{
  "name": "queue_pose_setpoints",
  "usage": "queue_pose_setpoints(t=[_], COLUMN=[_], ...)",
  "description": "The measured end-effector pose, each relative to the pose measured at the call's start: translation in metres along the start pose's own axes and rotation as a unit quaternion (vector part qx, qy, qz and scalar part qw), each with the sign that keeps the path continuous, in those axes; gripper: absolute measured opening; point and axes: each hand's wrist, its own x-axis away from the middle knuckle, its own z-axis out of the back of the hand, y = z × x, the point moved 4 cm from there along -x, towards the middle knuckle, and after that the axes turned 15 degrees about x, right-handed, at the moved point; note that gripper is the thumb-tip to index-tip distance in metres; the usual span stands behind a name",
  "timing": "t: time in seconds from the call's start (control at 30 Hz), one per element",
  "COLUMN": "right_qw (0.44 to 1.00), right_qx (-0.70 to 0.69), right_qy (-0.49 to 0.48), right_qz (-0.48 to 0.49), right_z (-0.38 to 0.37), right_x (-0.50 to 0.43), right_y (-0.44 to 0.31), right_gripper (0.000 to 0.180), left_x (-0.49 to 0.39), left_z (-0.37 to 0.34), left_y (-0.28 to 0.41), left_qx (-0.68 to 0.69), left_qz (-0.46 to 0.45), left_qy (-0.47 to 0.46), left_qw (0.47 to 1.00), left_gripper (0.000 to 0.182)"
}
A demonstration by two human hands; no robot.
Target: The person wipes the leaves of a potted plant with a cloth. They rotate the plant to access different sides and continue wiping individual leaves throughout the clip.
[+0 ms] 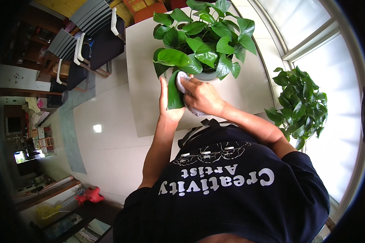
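Note:
A potted pothos [226, 29] with glossy heart-shaped leaves stands in a grey pot [205, 76] on the pale tabletop [143, 100]. One large pothos leaf [174, 95] hangs toward me and lies across the palm of my left hand [171, 114], whose thumb points up along its left side; the leaf hides most of the fingers. Bunched in my right hand [204, 95] is a whitish cloth [180, 81], pressed on the leaf's upper right edge. Part of the cloth hangs below that hand.
To the right, another leafy pothos [301, 103] stands beside frosted glass doors [331, 70]. Chairs with black seats [106, 45] are at the upper left, near the table's edge. A red toy [89, 196] sits at the lower left, beyond the tiled floor [109, 164].

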Motion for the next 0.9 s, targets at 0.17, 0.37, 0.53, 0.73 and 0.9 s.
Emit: queue_pose_setpoints(t=[0.17, 0.37, 0.53, 0.73, 0.9], right_qw=[0.993, 0.977, 0.98, 0.988, 0.969], right_qx=[-0.007, -0.124, -0.132, 0.038, 0.143], right_qy=[-0.057, -0.081, -0.119, -0.148, -0.196], right_qz=[0.1, 0.151, 0.095, 0.011, -0.053], right_z=[0.008, 0.008, 0.023, 0.026, -0.027], right_x=[0.005, 0.013, 0.023, 0.046, 0.076], right_y=[-0.032, -0.027, 0.002, 0.056, 0.109], right_gripper=[0.045, 0.049, 0.044, 0.039, 0.037], left_x=[0.001, -0.002, -0.002, -0.02, -0.048], left_z=[-0.002, 0.01, 0.021, -0.023, -0.025], left_y=[0.002, 0.009, 0.049, 0.066, 0.061], left_qx=[0.002, -0.008, -0.348, -0.433, -0.413], left_qz=[-0.022, -0.02, -0.157, -0.138, -0.144], left_qy=[0.027, 0.005, 0.125, 0.026, -0.014], left_qw=[0.999, 1.0, 0.916, 0.891, 0.899], left_gripper=[0.076, 0.074, 0.053, 0.028, 0.016])
